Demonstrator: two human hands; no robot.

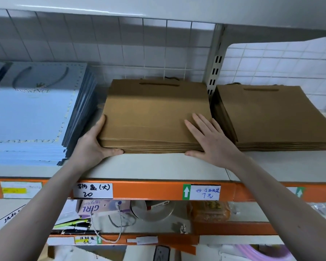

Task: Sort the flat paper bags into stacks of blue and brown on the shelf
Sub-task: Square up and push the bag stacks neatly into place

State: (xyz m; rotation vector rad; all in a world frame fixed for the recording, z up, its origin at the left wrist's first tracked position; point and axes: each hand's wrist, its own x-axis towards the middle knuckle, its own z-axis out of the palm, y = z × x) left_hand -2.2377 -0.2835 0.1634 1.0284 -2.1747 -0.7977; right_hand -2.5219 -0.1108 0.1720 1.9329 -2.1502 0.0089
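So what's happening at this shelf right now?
A person is squaring up the middle stack of brown paper bags on the shelf. The left hand cups its front-left corner, thumb against the front edge. The right hand lies flat on the front-right corner, thumb at the front edge. A blue stack sits to the left and a second brown stack to the right, so the colours look already sorted.
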